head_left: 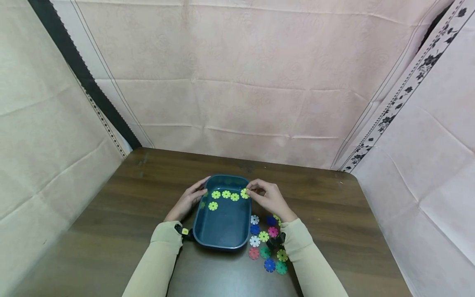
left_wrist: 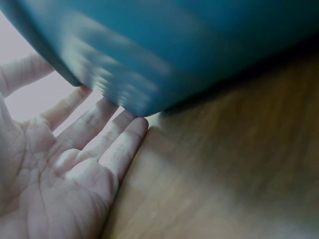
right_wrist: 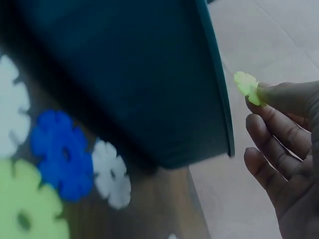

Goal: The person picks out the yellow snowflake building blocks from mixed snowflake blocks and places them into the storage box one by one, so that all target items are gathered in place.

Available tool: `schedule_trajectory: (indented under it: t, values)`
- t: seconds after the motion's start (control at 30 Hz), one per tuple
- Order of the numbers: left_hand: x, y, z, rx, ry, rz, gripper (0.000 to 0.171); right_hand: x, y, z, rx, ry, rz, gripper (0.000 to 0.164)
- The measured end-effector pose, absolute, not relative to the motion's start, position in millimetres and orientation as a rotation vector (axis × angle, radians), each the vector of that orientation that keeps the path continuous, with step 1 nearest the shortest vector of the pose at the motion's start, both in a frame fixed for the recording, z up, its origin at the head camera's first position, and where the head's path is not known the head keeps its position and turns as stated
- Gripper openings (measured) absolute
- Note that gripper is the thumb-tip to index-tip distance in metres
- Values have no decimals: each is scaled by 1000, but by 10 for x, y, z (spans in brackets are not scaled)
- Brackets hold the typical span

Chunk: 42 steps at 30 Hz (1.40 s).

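Note:
A dark teal rectangular tray (head_left: 222, 231) stands on the table, with several yellow-green flower-shaped discs (head_left: 226, 194) inside near its far end. At the tray's left side, my left hand (head_left: 187, 201) holds the wall, its thumb over the rim and its fingers (left_wrist: 107, 132) against the outside. Over the far right rim, my right hand (head_left: 269, 197) pinches a yellow-green flower disc (right_wrist: 247, 87) between thumb and index finger. The other right fingers are loosely bent, touching nothing.
Right of the tray lie loose flower discs in several colours, among them a blue one (head_left: 269, 265), a white one (head_left: 254, 241) and a green one (head_left: 281, 267), partly under the right wrist. Pale cloth (head_left: 237, 103) hangs behind the wooden table (head_left: 122, 231) and along both sides.

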<state>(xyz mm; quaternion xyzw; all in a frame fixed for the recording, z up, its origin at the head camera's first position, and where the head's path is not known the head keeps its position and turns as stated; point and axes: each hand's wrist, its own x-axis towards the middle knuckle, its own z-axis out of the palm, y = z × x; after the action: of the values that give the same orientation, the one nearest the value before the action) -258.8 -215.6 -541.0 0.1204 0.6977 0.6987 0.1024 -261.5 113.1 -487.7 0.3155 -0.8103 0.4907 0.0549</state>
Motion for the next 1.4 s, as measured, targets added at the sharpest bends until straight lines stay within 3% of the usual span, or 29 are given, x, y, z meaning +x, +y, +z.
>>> schedule_trajectory:
  t: [0.47,1.03,1.4]
  values:
    - [-2601,-2164,-5391,324,2064,2044,53,-2848,597,-4849,1385,-2775,1074,11]
    - [-2594,-2221,-5393,481,2050,2017,55,-2888,437,-4896,1382,-2842,653,11]
    - [-2569,-2200,-5387,467,2033,2033,54,-2918,454,-4891,1418,-2799,787,14]
